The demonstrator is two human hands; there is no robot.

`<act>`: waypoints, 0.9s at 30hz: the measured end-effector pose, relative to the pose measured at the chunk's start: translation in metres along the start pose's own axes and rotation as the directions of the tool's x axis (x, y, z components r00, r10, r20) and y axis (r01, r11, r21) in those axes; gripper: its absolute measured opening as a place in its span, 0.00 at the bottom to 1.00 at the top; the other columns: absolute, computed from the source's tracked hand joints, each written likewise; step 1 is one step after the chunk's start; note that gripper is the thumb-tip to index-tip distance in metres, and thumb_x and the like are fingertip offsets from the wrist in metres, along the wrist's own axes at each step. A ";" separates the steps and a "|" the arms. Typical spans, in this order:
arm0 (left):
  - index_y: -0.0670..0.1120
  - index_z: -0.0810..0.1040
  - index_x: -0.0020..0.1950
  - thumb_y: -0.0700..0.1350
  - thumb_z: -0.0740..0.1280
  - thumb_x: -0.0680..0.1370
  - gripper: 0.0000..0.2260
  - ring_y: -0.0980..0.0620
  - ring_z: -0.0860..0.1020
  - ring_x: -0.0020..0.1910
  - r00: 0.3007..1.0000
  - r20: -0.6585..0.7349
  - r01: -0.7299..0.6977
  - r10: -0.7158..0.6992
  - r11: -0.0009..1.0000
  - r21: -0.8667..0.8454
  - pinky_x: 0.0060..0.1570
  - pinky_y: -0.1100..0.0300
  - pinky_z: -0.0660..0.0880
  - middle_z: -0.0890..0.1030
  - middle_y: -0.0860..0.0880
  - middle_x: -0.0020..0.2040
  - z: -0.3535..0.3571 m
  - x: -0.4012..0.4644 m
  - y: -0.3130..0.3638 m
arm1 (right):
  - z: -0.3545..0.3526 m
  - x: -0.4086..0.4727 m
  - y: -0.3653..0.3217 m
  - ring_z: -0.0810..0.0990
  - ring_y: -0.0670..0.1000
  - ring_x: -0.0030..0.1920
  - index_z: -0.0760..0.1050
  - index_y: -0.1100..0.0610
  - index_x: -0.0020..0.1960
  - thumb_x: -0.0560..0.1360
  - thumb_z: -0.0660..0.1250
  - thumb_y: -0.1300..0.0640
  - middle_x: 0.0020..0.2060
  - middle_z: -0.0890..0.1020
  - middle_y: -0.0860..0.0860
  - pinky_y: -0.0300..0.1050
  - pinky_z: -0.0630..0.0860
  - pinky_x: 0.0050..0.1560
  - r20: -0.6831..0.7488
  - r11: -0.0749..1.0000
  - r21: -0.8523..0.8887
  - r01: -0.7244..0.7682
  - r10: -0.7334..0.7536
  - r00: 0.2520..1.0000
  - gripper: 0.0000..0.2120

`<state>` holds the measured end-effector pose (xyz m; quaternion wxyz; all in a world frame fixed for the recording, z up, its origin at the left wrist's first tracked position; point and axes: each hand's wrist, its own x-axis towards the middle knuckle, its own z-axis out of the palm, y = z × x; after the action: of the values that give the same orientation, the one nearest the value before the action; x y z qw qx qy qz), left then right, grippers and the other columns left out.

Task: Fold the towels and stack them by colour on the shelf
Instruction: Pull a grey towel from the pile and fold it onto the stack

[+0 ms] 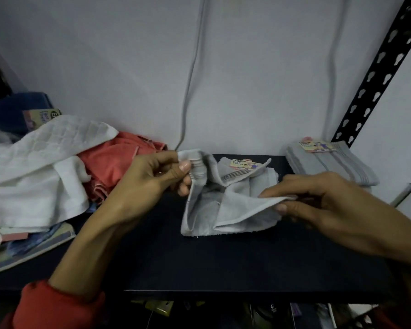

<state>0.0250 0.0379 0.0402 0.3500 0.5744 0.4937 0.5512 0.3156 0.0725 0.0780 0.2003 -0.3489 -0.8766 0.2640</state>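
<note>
While the grey towel (226, 203) lies rumpled on the dark shelf (223, 264), I see both of my hands gripping it from opposite sides. My left hand (152, 184) pinches the towel's upper left corner between thumb and curled fingers, lifting that ribbed edge off the shelf. My right hand (318, 200) pinches the right-hand edge, thumb below and fingers above, so the cloth stretches out in a flat flap toward it. Between the two hands the towel sags in loose folds, its lower edge resting on the shelf, and a small printed paper label (243, 163) sits on a turned-up corner at the back. Just beyond my right hand, against the wall, I see a stack of folded grey towels (330, 162) with its own label on top, standing beside the black perforated upright (375, 74) of the shelf frame. To the left of my left hand lies an unfolded heap: a coral towel (114, 162) bunched up, with a white towel (33, 172) draped partly over it and spreading toward the left edge. Behind that heap I make out a dark blue folded towel (14, 110) carrying another label. A red sleeve (55, 305) covers my left forearm near the bottom of the view. Two pale cables (192, 74) hang down the wall behind the shelf.
</note>
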 end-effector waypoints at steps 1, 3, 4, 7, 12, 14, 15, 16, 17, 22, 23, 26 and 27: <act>0.32 0.79 0.47 0.39 0.65 0.82 0.11 0.54 0.77 0.33 0.999 0.032 -0.029 0.029 0.999 0.024 0.36 0.67 0.74 0.79 0.45 0.35 0.001 0.000 0.001 | 0.004 0.002 -0.002 0.81 0.45 0.43 0.83 0.40 0.56 0.78 0.68 0.57 0.41 0.82 0.38 0.37 0.76 0.41 -0.002 1.000 -0.008 0.012 -0.012 1.000 0.14; 0.36 0.81 0.45 0.40 0.65 0.82 0.10 0.54 0.78 0.35 0.993 0.072 -0.099 0.090 0.987 0.124 0.39 0.65 0.75 0.80 0.45 0.35 0.003 -0.001 0.001 | 0.013 0.008 -0.006 0.83 0.45 0.44 0.80 0.41 0.56 0.78 0.68 0.56 0.42 0.83 0.41 0.43 0.79 0.44 -0.048 0.999 -0.003 0.035 -0.035 0.998 0.11; 0.41 0.83 0.44 0.42 0.67 0.81 0.09 0.55 0.78 0.36 0.989 0.091 -0.136 0.119 0.970 0.201 0.41 0.64 0.74 0.80 0.46 0.36 0.005 -0.002 0.000 | 0.017 0.012 -0.008 0.84 0.47 0.43 0.79 0.44 0.54 0.78 0.68 0.56 0.42 0.84 0.44 0.48 0.81 0.45 -0.078 0.998 0.038 0.050 -0.047 0.996 0.08; 0.51 0.86 0.47 0.44 0.71 0.79 0.04 0.58 0.81 0.41 0.980 0.082 -0.196 0.179 0.931 0.307 0.45 0.64 0.75 0.83 0.51 0.41 0.009 -0.008 -0.002 | 0.027 0.021 -0.015 0.82 0.49 0.42 0.79 0.49 0.46 0.74 0.74 0.52 0.40 0.83 0.47 0.51 0.79 0.43 -0.167 0.989 0.081 0.122 -0.107 0.980 0.04; 0.46 0.86 0.56 0.42 0.74 0.76 0.10 0.51 0.86 0.48 0.985 0.051 -0.172 0.166 0.977 0.127 0.54 0.52 0.82 0.88 0.50 0.45 0.018 -0.018 0.013 | 0.026 0.034 -0.031 0.82 0.48 0.50 0.85 0.47 0.50 0.73 0.74 0.52 0.44 0.84 0.39 0.41 0.76 0.50 -0.189 0.966 0.043 0.254 -0.242 0.952 0.05; 0.45 0.86 0.54 0.42 0.74 0.75 0.09 0.51 0.87 0.47 0.979 0.026 -0.204 0.203 0.973 0.107 0.52 0.52 0.82 0.88 0.51 0.45 0.019 -0.020 0.016 | 0.022 0.040 -0.033 0.82 0.44 0.51 0.85 0.47 0.52 0.74 0.73 0.56 0.44 0.84 0.36 0.36 0.75 0.51 -0.167 0.960 0.043 0.275 -0.264 0.950 0.08; 0.45 0.87 0.54 0.42 0.74 0.75 0.08 0.51 0.87 0.47 0.977 0.016 -0.214 0.214 0.972 0.097 0.51 0.54 0.83 0.88 0.51 0.46 0.019 -0.020 0.017 | 0.021 0.043 -0.034 0.82 0.44 0.51 0.85 0.48 0.53 0.75 0.73 0.57 0.44 0.84 0.36 0.35 0.75 0.51 -0.166 0.958 0.026 0.286 -0.278 0.946 0.09; 0.45 0.87 0.53 0.42 0.74 0.75 0.08 0.51 0.87 0.47 0.976 0.011 -0.216 0.215 0.973 0.081 0.51 0.56 0.83 0.88 0.52 0.46 0.019 -0.021 0.017 | 0.022 0.045 -0.034 0.83 0.45 0.50 0.83 0.49 0.53 0.75 0.73 0.58 0.43 0.84 0.39 0.36 0.75 0.51 -0.175 0.955 0.020 0.295 -0.288 0.942 0.08; 0.45 0.87 0.53 0.42 0.73 0.75 0.08 0.52 0.87 0.47 0.977 0.014 -0.215 0.215 0.974 0.064 0.50 0.58 0.83 0.88 0.52 0.47 0.018 -0.022 0.017 | 0.024 0.047 -0.035 0.83 0.47 0.49 0.82 0.51 0.53 0.75 0.74 0.58 0.42 0.84 0.42 0.37 0.76 0.50 -0.196 0.952 0.030 0.303 -0.292 0.936 0.07; 0.43 0.87 0.54 0.41 0.72 0.76 0.08 0.52 0.86 0.51 0.979 0.025 -0.201 0.201 0.979 0.010 0.53 0.58 0.82 0.88 0.51 0.49 0.019 -0.021 0.017 | 0.035 0.054 -0.030 0.82 0.49 0.43 0.81 0.56 0.45 0.72 0.76 0.55 0.38 0.83 0.46 0.41 0.77 0.45 -0.357 0.931 0.009 0.366 -0.339 0.871 0.06; 0.43 0.86 0.54 0.41 0.72 0.76 0.09 0.52 0.86 0.51 0.980 0.023 -0.200 0.200 0.980 0.004 0.53 0.58 0.82 0.88 0.51 0.49 0.019 -0.020 0.016 | 0.035 0.054 -0.029 0.82 0.49 0.43 0.81 0.55 0.44 0.72 0.76 0.53 0.38 0.83 0.45 0.40 0.76 0.44 -0.376 0.930 0.001 0.368 -0.341 0.862 0.07; 0.43 0.87 0.55 0.41 0.72 0.76 0.08 0.50 0.86 0.50 0.977 0.013 -0.213 0.213 0.977 0.023 0.53 0.54 0.82 0.88 0.49 0.49 0.020 -0.019 0.016 | 0.032 0.056 -0.026 0.81 0.49 0.42 0.83 0.54 0.43 0.72 0.77 0.51 0.38 0.82 0.44 0.41 0.75 0.42 -0.386 0.923 -0.033 0.382 -0.365 0.847 0.07; 0.44 0.87 0.55 0.41 0.72 0.77 0.08 0.50 0.86 0.50 0.976 0.013 -0.218 0.218 0.975 0.037 0.53 0.53 0.82 0.87 0.49 0.48 0.021 -0.019 0.015 | 0.031 0.057 -0.026 0.80 0.48 0.41 0.82 0.54 0.43 0.72 0.76 0.51 0.37 0.82 0.44 0.41 0.75 0.42 -0.379 0.911 -0.078 0.405 -0.403 0.833 0.08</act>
<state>0.0500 0.0182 0.0460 0.2785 0.6340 0.4367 0.5743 0.2470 0.0878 0.0788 0.4216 -0.2008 -0.8725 0.1439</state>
